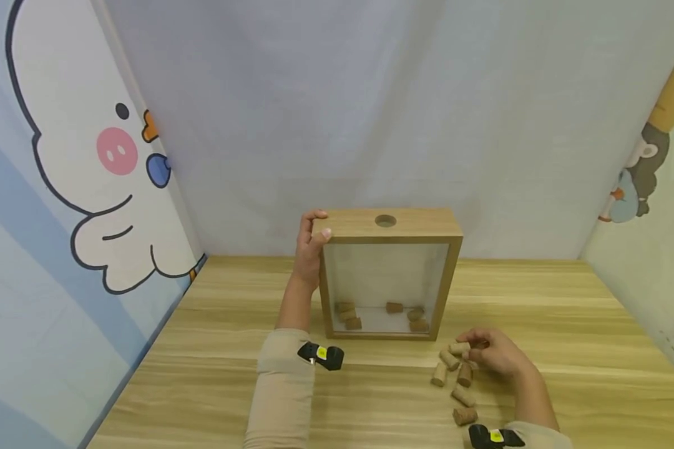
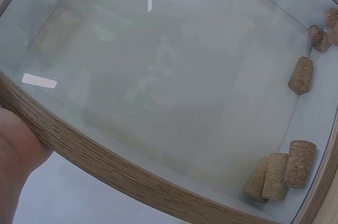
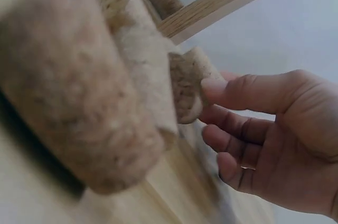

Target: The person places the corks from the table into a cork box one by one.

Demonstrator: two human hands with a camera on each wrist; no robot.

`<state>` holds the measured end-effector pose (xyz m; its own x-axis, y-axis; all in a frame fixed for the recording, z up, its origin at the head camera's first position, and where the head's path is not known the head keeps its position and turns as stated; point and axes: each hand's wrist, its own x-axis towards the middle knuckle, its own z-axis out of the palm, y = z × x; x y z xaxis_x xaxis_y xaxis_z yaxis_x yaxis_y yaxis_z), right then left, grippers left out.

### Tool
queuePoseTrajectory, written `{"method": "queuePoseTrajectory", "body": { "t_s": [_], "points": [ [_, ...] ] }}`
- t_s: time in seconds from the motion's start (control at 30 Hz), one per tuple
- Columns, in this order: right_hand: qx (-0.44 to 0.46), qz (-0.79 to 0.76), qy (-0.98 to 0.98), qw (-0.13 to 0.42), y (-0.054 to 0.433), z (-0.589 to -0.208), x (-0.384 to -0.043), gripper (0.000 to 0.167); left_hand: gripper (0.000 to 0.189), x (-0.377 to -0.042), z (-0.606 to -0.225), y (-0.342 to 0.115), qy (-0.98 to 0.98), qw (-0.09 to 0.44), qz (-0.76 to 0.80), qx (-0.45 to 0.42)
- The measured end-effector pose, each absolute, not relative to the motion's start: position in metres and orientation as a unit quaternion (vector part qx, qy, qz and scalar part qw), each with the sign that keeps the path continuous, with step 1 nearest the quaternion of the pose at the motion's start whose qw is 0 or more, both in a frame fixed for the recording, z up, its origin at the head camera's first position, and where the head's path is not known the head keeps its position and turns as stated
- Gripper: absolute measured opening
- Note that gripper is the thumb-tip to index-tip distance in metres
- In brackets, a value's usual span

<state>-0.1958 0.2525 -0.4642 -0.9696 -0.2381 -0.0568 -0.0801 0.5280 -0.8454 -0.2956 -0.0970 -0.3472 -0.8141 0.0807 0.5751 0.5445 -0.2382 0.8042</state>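
A shallow wooden box frame [image 1: 348, 228] with a clear front stands upright on the table, a round hole [image 1: 385, 221] in its top. My left hand [image 1: 307, 254] grips its upper left corner, thumb in front and fingers over the top. Behind the pane, several corks [image 2: 300, 163] lie along the bottom, some bunched at the left and some at the right. At the box's lower right, my right hand [image 1: 495, 353] pinches a pale cork [image 1: 458, 348] between thumb and fingers. Several loose corks [image 1: 463, 395] lie beside that hand, light and darker brown.
The wood-grain table [image 1: 202, 380] reaches back to a pale curtain [image 1: 292, 125]. A cartoon-printed wall panel [image 1: 62, 156] stands at the left, another printed panel [image 1: 640, 249] at the right. Both wrists carry small black devices [image 1: 321, 354] over beige sleeves.
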Motion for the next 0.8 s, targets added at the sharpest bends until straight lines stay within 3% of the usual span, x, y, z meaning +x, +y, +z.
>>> {"method": "queuePoseTrajectory", "body": {
  "t_s": [0.17,0.5,0.8],
  "points": [
    [-0.057,-0.501,0.861,0.071,0.251,-0.456,-0.18,0.029,0.041,-0.297,-0.349,-0.096,-0.6,0.159,-0.737,-0.269],
    [-0.09,-0.544,0.834,0.019,0.229,-0.428,-0.172,0.028,0.033,-0.297,-0.347,-0.096,-0.592,0.156,-0.745,-0.263],
    [-0.187,-0.587,0.787,-0.022,0.2,-0.402,-0.173,0.026,0.036,-0.298,-0.348,-0.097,-0.594,0.16,-0.744,-0.26]
  ]
}}
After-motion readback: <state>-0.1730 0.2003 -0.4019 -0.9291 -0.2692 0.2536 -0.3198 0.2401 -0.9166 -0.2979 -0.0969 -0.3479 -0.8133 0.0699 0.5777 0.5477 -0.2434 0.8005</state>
